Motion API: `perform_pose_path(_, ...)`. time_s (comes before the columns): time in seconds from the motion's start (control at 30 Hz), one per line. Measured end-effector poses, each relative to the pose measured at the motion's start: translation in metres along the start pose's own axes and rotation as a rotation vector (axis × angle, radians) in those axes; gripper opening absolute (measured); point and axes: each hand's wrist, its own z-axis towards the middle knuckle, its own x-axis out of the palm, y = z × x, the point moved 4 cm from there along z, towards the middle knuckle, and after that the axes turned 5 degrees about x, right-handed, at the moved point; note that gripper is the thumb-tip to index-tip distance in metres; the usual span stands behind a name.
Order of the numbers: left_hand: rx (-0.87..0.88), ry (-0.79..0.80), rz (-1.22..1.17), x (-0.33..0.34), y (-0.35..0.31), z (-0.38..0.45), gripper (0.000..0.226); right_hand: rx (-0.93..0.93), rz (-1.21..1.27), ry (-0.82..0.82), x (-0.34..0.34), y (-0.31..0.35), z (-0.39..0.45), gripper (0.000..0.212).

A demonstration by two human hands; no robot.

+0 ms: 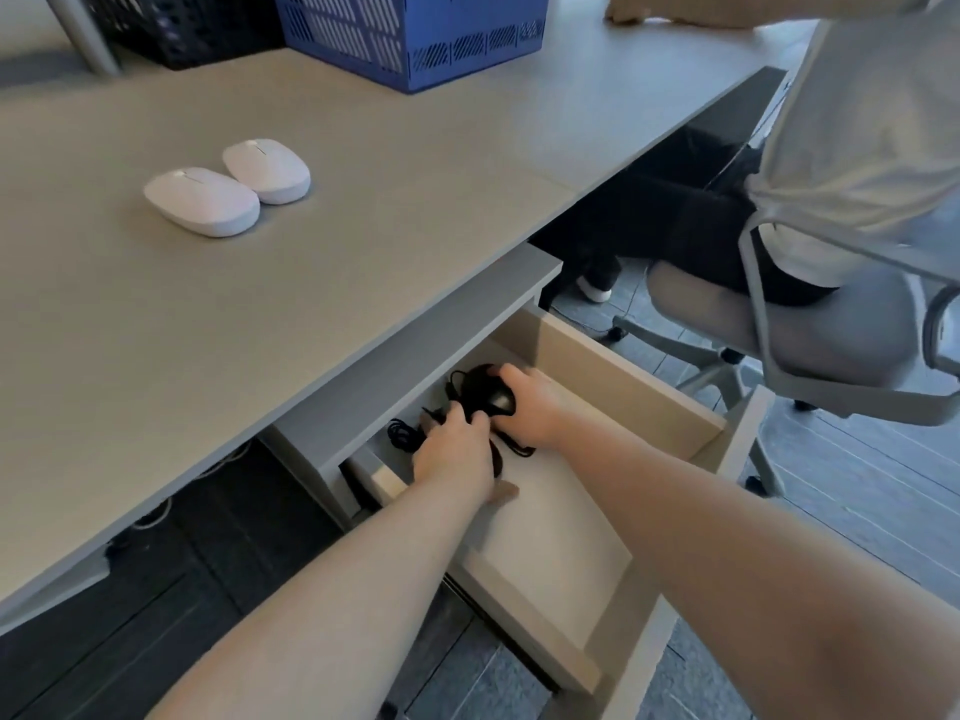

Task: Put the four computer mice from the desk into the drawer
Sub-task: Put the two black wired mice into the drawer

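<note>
Just 2 bare forearms coming in from the bottom of the frame, no sleeves anywhere up to the frame edge. Left hand (457,452) and right hand (535,407) are both bare too: no gloves, no watch or bands back from the fingers at either wrist.

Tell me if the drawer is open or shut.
Open. The drawer is pulled out from under the desk, its inside exposed, both hands inside it on black corded mice.

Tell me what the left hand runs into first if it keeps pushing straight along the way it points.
Probably the black corded mouse right at the left hand fingertips, then the drawer back under the desk; depth is unclear.
</note>
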Motion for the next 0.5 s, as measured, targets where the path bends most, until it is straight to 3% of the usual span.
perform_pose_path(0.1, -0.005, -0.025, -0.034, -0.001, 0.000, 0.000, 0.071, -0.025, -0.007, -0.018, 0.002, 0.001, 0.001, 0.068)
perform_pose_path(0.3, -0.027, -0.039, 0.060, -0.014, -0.004, -0.006, 0.076, -0.029, -0.029, -0.025, -0.011, 0.008, -0.008, 0.063)
perform_pose_path(0.5, 0.017, -0.068, 0.226, -0.053, -0.013, -0.022, 0.034, -0.002, -0.099, -0.038, -0.048, 0.030, -0.027, 0.037)
